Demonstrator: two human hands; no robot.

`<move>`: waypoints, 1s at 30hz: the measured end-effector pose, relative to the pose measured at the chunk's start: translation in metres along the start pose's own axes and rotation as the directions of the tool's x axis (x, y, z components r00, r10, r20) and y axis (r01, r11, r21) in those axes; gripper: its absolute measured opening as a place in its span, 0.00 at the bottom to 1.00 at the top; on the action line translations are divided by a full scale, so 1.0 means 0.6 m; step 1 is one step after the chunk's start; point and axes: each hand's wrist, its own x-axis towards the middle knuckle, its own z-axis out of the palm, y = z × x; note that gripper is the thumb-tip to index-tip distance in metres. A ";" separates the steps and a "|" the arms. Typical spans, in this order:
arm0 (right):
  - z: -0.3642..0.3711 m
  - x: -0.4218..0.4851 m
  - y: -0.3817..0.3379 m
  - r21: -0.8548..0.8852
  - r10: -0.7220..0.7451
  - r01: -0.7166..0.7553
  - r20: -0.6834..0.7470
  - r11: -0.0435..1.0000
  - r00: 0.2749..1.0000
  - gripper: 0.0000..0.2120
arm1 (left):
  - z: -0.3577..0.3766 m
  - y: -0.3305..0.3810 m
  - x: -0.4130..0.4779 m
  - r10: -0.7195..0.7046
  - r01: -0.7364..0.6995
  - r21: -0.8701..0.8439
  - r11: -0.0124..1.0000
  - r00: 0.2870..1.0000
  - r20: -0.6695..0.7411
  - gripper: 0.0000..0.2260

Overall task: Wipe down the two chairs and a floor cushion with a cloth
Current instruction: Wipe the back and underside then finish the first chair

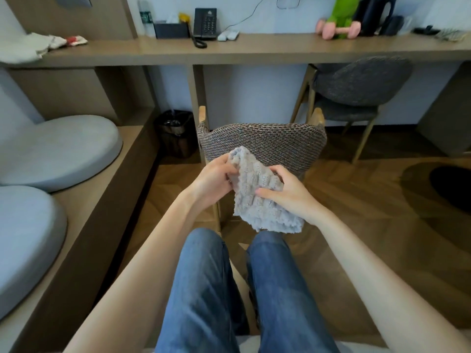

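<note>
cloth (257, 189) in front of me over near chair (262, 143) | left hand (214, 179) pinches its top edge, right hand (288, 192) grips its side | soft, light, floppy; I'd bunch it mid-panel so corners don't drag | second chair (356, 85) under worktop (254, 50)

Nothing legible here. The black telephone (205, 21) on the table (254, 50) shows a keypad, but its key markings are too small to read, and a pale emblem above the keys is just a blur. The bottle (145, 17) further left on the table carries a green label, and its print is smeared beyond reading. No other text, number or sign shows.
</note>
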 end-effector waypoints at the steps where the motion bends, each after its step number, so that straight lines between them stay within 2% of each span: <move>1: 0.000 -0.007 0.000 -0.023 -0.019 0.019 -0.018 1.000 1.000 0.19 | -0.003 -0.005 -0.009 0.032 -0.031 0.073 0.997 0.999 -0.008 0.14; 4: -0.010 -0.020 0.000 -0.076 -0.071 0.066 -0.072 0.995 0.995 0.16 | -0.017 -0.013 -0.030 0.096 -0.081 0.270 0.959 0.994 -0.042 0.12; 7: -0.019 -0.028 0.000 -0.167 -0.116 0.088 -0.167 0.982 0.979 0.07 | -0.020 -0.017 -0.039 0.137 -0.064 0.402 0.913 0.978 -0.157 0.11; 9: -0.023 -0.031 0.004 -0.273 -0.132 0.066 -0.231 0.960 0.964 0.07 | -0.017 -0.020 -0.037 0.199 -0.057 0.524 0.850 0.955 -0.219 0.09; 11: -0.027 -0.036 0.010 -0.345 -0.123 0.018 -0.284 0.938 0.951 0.09 | -0.015 -0.023 -0.031 0.295 -0.065 0.701 0.710 0.932 -0.212 0.10; 13: -0.032 -0.043 0.014 -0.394 -0.164 0.017 -0.344 0.919 0.924 0.08 | -0.013 -0.028 -0.021 0.393 -0.081 0.868 0.490 0.909 -0.138 0.14; 14: -0.035 -0.047 0.014 -0.409 -0.209 0.046 -0.362 0.911 0.908 0.07 | -0.009 -0.030 -0.016 0.433 -0.095 0.900 0.425 0.895 -0.110 0.15; 15: -0.038 -0.049 0.014 -0.411 -0.252 0.091 -0.357 0.907 0.899 0.06 | -0.005 -0.032 -0.011 0.462 -0.102 0.910 0.401 0.881 -0.105 0.15; 16: -0.040 -0.051 0.015 -0.389 -0.280 0.144 -0.321 0.910 0.905 0.05 | -0.002 -0.034 -0.005 0.483 -0.097 0.908 0.408 0.867 -0.125 0.13; 18: -0.035 -0.055 0.017 -0.282 -0.254 0.204 -0.154 0.938 0.955 0.04 | 0.003 -0.036 0.010 0.494 -0.076 0.878 0.472 0.848 -0.192 0.07; 20: -0.026 -0.057 0.025 -0.182 -0.173 0.164 -0.038 0.970 0.984 0.07 | 0.008 -0.041 0.021 0.450 -0.083 0.828 0.555 0.867 -0.215 0.04; 22: -0.018 -0.055 0.037 -0.131 -0.137 0.119 -0.133 0.984 0.982 0.07 | 0.010 -0.050 0.027 0.392 -0.105 0.749 0.654 0.894 -0.218 0.04; 24: -0.013 -0.049 0.047 0.076 0.019 -0.004 -0.194 0.997 0.981 0.16 | 0.010 -0.060 0.029 0.326 -0.109 0.631 0.768 0.915 -0.239 0.07; 26: -0.010 -0.042 0.053 0.297 0.254 -0.223 -0.068 0.928 0.965 0.24 | 0.007 -0.070 0.031 0.232 -0.079 0.490 0.868 0.937 -0.260 0.06; 28: -0.012 -0.038 0.059 0.345 0.293 -0.282 0.021 0.895 0.956 0.19 | -0.001 -0.078 0.038 0.180 -0.053 0.390 0.919 0.938 -0.296 0.05; 30: -0.020 -0.038 0.055 0.440 0.295 -0.271 0.014 0.857 0.956 0.15 | -0.011 -0.085 0.042 0.229 -0.044 0.449 0.892 0.902 -0.367 0.05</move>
